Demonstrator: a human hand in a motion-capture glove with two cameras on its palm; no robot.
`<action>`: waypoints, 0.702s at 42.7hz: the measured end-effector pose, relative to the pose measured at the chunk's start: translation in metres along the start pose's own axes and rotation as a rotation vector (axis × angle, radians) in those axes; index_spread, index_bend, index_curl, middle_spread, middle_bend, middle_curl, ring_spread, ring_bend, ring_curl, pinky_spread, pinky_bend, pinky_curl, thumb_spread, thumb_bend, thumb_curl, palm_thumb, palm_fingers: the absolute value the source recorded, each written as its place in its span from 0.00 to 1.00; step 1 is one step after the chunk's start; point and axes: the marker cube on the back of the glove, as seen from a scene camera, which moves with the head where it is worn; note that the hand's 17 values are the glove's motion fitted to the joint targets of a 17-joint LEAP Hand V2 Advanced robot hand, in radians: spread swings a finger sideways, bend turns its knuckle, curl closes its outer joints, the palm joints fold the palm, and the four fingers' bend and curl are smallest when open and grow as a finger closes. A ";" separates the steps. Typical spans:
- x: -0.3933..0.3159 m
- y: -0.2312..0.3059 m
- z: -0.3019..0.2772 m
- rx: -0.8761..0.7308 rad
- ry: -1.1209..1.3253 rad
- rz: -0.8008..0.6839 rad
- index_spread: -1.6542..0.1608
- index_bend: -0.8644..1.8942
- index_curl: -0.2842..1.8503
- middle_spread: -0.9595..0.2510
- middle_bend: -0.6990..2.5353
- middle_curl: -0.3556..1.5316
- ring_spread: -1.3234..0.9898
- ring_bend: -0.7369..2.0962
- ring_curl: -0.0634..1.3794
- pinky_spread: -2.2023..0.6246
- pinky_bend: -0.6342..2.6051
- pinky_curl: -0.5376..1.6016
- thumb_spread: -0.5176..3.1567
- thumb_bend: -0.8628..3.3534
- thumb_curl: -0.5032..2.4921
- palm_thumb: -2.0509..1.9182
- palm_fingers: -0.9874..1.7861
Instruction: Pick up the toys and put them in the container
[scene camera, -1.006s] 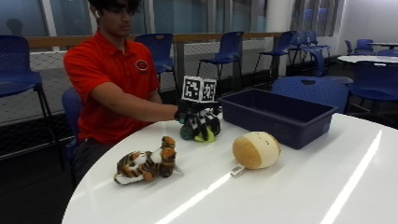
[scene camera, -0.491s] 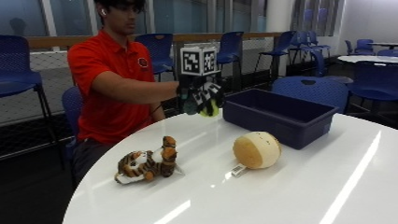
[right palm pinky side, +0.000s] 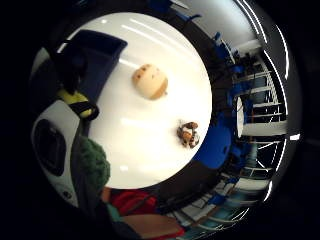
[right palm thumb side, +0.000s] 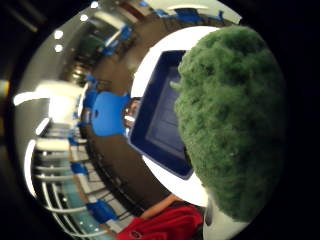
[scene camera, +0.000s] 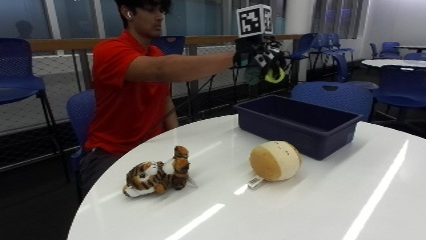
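My gloved right hand (scene camera: 256, 57) is raised high above the near end of the dark blue container (scene camera: 296, 125) and grips a green and yellow plush toy (scene camera: 266, 70). That green toy (right palm thumb side: 232, 120) fills much of the thumb side palm view, with the container (right palm thumb side: 160, 120) beneath it. A plush tiger (scene camera: 156, 176) lies on its side on the white round table (scene camera: 279, 210), toward the person. A round tan plush ball (scene camera: 275, 160) sits just in front of the container. In the little finger side palm view the ball (right palm pinky side: 150, 81) and the tiger (right palm pinky side: 188, 134) lie on the table.
Blue chairs (scene camera: 333, 95) stand behind the table, and one (scene camera: 80, 117) holds the seated person. A railing with mesh runs along the back. The container's inside looks bare in the thumb side palm view.
The hand has lifted the green toy from the table and carried it up and toward the container. The tiger and the ball lie where they were.
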 end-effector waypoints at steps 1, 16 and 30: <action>-0.012 -0.005 -0.003 0.018 -0.003 -0.011 0.64 0.46 0.54 0.41 0.38 0.47 0.37 0.54 0.35 0.62 0.50 0.44 0.33 0.24 0.46 0.68 0.72; -0.081 -0.050 0.041 -0.131 -0.036 -0.053 0.62 0.42 0.60 0.40 0.35 0.49 0.38 0.54 0.35 0.62 0.51 0.44 0.34 0.23 0.48 0.67 0.68; -0.019 -0.018 0.066 -0.192 -0.008 -0.254 0.69 0.31 0.48 0.66 0.26 0.43 0.53 0.36 0.25 0.74 0.53 0.44 0.42 0.18 0.38 0.50 0.24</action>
